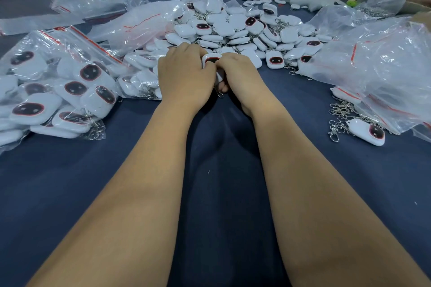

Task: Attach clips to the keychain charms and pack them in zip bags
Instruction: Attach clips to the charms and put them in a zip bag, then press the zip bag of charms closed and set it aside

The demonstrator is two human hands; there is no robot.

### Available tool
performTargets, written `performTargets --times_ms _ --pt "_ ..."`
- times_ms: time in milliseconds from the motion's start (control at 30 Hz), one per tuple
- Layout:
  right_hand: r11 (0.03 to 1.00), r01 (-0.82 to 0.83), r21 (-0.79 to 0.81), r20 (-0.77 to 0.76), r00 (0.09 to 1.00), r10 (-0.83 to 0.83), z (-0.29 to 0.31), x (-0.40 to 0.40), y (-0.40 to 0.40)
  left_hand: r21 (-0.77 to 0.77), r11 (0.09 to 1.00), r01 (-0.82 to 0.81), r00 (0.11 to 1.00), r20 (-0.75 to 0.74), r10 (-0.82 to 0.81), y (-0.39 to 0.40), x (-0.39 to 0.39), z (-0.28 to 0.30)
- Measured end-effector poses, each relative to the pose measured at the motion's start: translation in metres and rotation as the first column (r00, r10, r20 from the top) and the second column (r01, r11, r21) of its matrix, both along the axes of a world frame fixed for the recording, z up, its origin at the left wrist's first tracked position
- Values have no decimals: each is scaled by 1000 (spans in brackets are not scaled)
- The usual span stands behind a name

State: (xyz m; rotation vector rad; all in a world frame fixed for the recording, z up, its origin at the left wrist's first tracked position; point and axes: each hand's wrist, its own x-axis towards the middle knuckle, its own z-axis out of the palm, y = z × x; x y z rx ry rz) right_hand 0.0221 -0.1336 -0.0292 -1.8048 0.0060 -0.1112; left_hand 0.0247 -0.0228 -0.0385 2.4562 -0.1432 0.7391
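Both hands, left hand (184, 72) and right hand (235, 72), meet at centre frame with a clenched grip on one white rounded plastic charm with a dark red-rimmed face (211, 60), a small silver metal clip (220, 94) dangling beneath them over the dark blue desk (221, 193). Judging by this, the clip-attaching step is in hand. Next, the finished charm calls for a clear red-zip bag (384, 72) from frame right, the heap of loose white charms (245, 28) above still waiting.
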Motion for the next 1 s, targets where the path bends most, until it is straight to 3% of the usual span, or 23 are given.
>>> performTargets --times_ms 267,400,533,700,767,867,933,1000 --pt "1000 12 27 -21 1000 -11 0 0 1 27 1000 -3 1000 -7 3 -1 1 -1" --pt "998 41 52 -15 999 -40 -1 1 1 -31 999 33 999 23 -32 -1 0 -1" --pt "960 153 236 -7 988 -156 0 4 -1 -143 987 77 997 27 -73 1 -5 3" --pt "846 172 504 -8 981 -195 2 5 -8 191 971 -141 990 18 141 3 -5 3" --pt "788 131 601 -7 987 -159 6 5 -6 200 958 -208 977 -10 214 5 -5 5" --pt "725 67 685 7 995 -99 8 3 1 10 980 -200 979 -26 200 7 -8 10" --pt "800 84 594 20 993 -119 5 1 6 -191 965 -177 984 -38 173 8 -10 14" --pt "922 135 362 94 979 -180 1 0 10 -324 930 -175 985 -53 166 10 -11 16"
